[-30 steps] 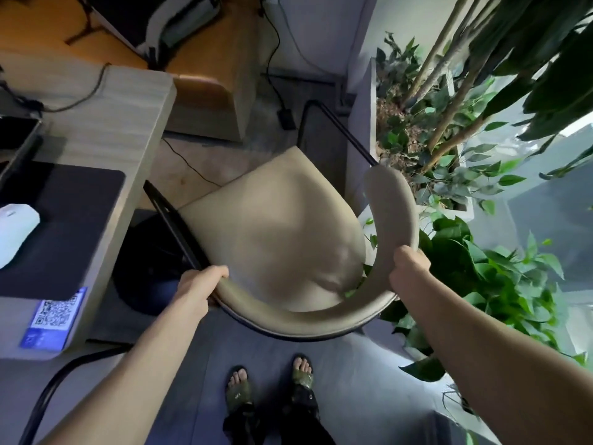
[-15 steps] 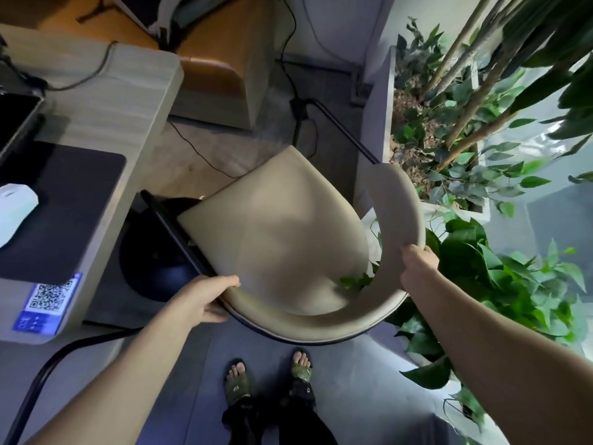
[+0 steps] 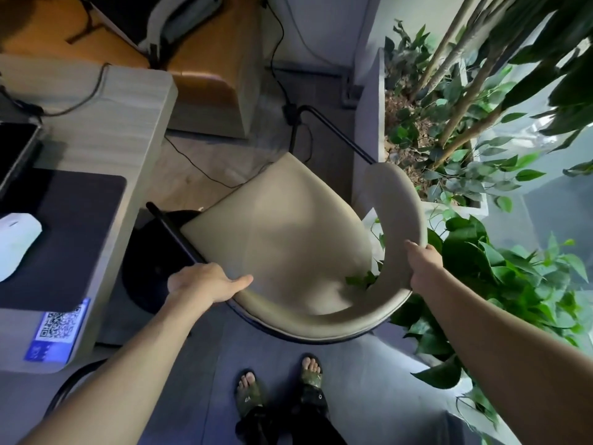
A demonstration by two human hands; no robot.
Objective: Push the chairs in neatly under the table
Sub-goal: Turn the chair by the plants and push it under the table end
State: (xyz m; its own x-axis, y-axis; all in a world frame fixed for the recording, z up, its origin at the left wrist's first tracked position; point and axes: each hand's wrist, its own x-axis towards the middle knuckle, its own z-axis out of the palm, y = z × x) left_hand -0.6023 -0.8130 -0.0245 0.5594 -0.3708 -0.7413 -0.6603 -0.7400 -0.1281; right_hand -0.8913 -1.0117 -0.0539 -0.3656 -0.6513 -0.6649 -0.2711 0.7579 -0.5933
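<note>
Beige armchair [image 3: 288, 239]: outside table [image 3: 106, 123], seat front aimed at 11 o'clock; left hand [image 3: 202, 284] closed on backrest's left end, nearer table; right hand [image 3: 423, 268] gripping right arm.

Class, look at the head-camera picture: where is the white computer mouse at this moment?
The white mouse lies at the far left edge of the view, on the dark mouse pad on the table, left of the beige chair.

Both hands [image 3: 205, 284] [image 3: 423, 268] forward, fingers curled
</note>
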